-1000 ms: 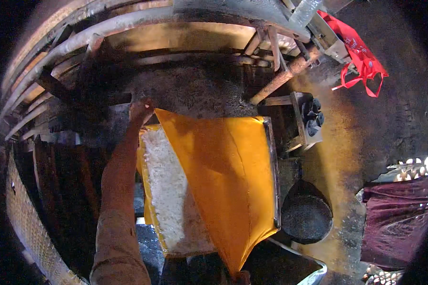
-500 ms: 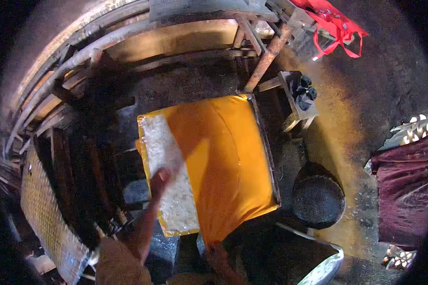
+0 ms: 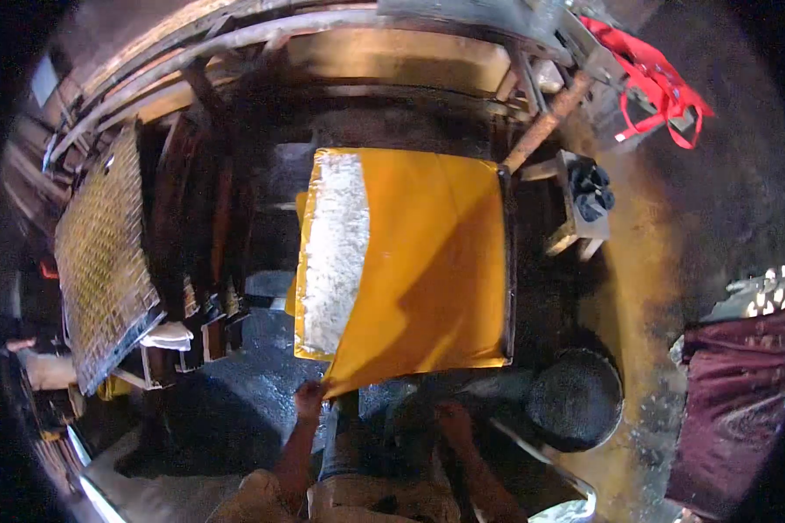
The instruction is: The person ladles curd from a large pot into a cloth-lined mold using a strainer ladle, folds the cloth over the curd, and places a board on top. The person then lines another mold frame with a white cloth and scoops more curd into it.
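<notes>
An orange cloth (image 3: 436, 253) covers most of a square frame, and a white, rough-textured layer (image 3: 333, 253) shows along its left side. My left hand (image 3: 309, 399) is closed on the cloth's near left corner, which is pulled out past the near edge of the frame. My right hand (image 3: 453, 420) is below the near edge, apart from the cloth; it is dark and its fingers are hard to make out.
A woven panel (image 3: 109, 261) leans at the left. To the right are a dark round pan (image 3: 576, 399), a small wooden stool (image 3: 576, 205) with dark items, a red bag (image 3: 650, 74) and a maroon cloth (image 3: 741, 410). Wooden rails (image 3: 323, 22) run behind.
My left hand has come from the far left corner, across the white layer, to the cloth's near corner. My right hand has let go of the cloth. The view has shifted.
</notes>
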Available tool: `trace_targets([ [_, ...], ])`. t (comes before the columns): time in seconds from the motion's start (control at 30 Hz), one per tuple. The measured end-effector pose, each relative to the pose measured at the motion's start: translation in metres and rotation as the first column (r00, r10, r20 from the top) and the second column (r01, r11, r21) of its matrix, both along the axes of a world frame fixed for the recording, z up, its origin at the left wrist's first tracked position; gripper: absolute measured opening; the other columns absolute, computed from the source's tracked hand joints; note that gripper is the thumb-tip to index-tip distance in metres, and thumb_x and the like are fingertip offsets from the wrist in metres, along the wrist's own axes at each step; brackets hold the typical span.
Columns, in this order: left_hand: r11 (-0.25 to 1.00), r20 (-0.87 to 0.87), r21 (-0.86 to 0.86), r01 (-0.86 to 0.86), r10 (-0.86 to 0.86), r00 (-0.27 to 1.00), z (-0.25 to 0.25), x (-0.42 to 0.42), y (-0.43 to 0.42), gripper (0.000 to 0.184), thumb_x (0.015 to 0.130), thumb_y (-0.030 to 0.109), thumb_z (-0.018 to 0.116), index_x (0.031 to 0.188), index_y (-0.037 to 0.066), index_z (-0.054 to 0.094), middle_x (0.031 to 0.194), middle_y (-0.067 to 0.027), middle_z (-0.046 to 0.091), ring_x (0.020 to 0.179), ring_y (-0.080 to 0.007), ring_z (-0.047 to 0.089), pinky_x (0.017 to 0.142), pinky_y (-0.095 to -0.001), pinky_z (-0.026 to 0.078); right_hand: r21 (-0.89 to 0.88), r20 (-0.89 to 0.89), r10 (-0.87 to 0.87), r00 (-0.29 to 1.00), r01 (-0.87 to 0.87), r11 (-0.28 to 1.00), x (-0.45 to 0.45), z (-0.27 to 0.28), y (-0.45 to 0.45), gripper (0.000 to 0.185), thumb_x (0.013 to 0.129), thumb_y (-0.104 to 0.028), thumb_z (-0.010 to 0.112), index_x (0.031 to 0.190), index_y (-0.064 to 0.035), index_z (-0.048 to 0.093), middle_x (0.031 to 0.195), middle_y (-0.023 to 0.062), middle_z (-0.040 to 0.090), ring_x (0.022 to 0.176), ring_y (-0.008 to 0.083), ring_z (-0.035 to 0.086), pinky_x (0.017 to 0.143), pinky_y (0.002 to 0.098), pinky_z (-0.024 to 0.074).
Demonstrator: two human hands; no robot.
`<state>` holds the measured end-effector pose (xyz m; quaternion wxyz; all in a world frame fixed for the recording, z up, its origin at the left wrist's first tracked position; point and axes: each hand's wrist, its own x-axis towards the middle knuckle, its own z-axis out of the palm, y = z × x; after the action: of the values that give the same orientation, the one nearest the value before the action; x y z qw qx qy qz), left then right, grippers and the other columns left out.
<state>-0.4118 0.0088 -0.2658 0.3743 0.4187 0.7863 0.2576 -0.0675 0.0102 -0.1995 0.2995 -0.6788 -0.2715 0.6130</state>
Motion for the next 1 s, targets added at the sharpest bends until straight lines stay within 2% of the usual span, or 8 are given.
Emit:
trace_targets([
  [0.07,0.949,0.424,-0.038,-0.312,0.298,0.855,-0.01,-0.007,-0.002,0.015,0.074,0.016,0.065,0.081,0.003,0.061,0.072,-0.0023,0.06,0.063,-0.0102,0.055,0.061,-0.0258,0.047,0.015,0.102,0.046,0.994,-0.048,0.999,0.014,0.008,0.018,0.021,0.08,-0.022,0.056,0.091,-0.0052,0.059,0.088,0.0076,0.06,0.078,0.0161,0.057,0.068,0.0305,0.0461],
  [0.23,0.978,0.159,0.161,-0.13,0.104,0.982,-0.026,0.007,0.02,0.013,0.077,0.013,0.059,0.085,0.002,0.059,0.071,-0.0103,0.061,0.063,-0.0194,0.058,0.061,-0.0312,0.048,0.073,0.276,0.167,0.947,-0.194,0.978,0.002,0.021,0.08,0.019,0.082,-0.022,0.053,0.088,-0.0052,0.059,0.081,0.0056,0.059,0.071,0.0146,0.055,0.061,0.0296,0.0455],
  [0.47,0.759,0.036,-0.608,-0.234,0.321,0.946,0.013,-0.068,0.094,0.044,0.08,0.047,0.044,0.095,0.007,0.059,0.084,-0.0196,0.06,0.081,-0.0366,0.058,0.069,-0.0458,0.045,-0.039,0.35,0.491,0.798,-0.511,0.859,-0.121,0.034,0.227,0.019,0.084,-0.023,0.052,0.088,-0.0054,0.057,0.079,0.0054,0.059,0.069,0.0146,0.055,0.062,0.028,0.0449],
  [0.5,0.762,0.034,-0.596,-0.254,0.34,0.94,0.012,-0.087,0.11,0.044,0.08,0.046,0.045,0.095,0.007,0.059,0.084,-0.0194,0.06,0.08,-0.0365,0.058,0.069,-0.0456,0.045,0.099,0.773,0.51,0.378,-0.865,0.491,-0.136,0.023,0.251,0.018,0.084,-0.023,0.053,0.087,-0.0052,0.057,0.077,0.0051,0.059,0.068,0.0145,0.056,0.063,0.0276,0.0449],
  [0.57,0.797,0.02,-0.544,-0.262,0.325,0.946,-0.007,-0.119,0.144,0.043,0.079,0.045,0.046,0.094,0.007,0.06,0.083,-0.0192,0.06,0.079,-0.0361,0.058,0.068,-0.0452,0.045,0.185,0.83,0.464,0.31,-0.938,0.294,-0.184,0.011,0.3,0.016,0.083,-0.021,0.055,0.086,-0.0049,0.056,0.077,0.0045,0.059,0.068,0.0133,0.056,0.065,0.027,0.0451],
  [0.63,0.844,0.006,-0.48,-0.239,0.276,0.961,-0.032,-0.141,0.175,0.042,0.079,0.045,0.048,0.093,0.007,0.06,0.082,-0.019,0.06,0.078,-0.0357,0.058,0.067,-0.0449,0.045,0.32,0.382,0.568,0.73,-0.68,0.659,-0.254,0.01,0.343,0.013,0.082,-0.017,0.058,0.087,-0.0043,0.055,0.078,0.0039,0.059,0.069,0.0118,0.056,0.065,0.0264,0.0456],
  [0.73,0.887,0.008,-0.415,-0.203,0.227,0.974,-0.053,-0.159,0.209,0.04,0.078,0.043,0.05,0.092,0.007,0.06,0.081,-0.0187,0.06,0.076,-0.0352,0.059,0.065,-0.0443,0.045,0.312,0.387,0.608,0.693,-0.719,0.621,-0.348,0.001,0.398,0.013,0.079,-0.011,0.06,0.088,-0.0031,0.055,0.078,0.0036,0.06,0.071,0.0111,0.057,0.064,0.025,0.0463],
  [1.0,0.926,0.067,-0.36,-0.116,0.149,0.986,-0.034,-0.187,0.208,0.036,0.075,0.04,0.055,0.089,0.007,0.061,0.077,-0.0178,0.06,0.071,-0.0337,0.059,0.061,-0.0429,0.046,0.206,0.85,0.526,0.029,-0.937,-0.282,-0.468,-0.125,0.461,0.03,0.069,-0.002,0.053,0.097,-0.0121,0.056,0.083,0.0101,0.059,0.083,0.0319,0.054,0.073,0.0401,0.0435],
])
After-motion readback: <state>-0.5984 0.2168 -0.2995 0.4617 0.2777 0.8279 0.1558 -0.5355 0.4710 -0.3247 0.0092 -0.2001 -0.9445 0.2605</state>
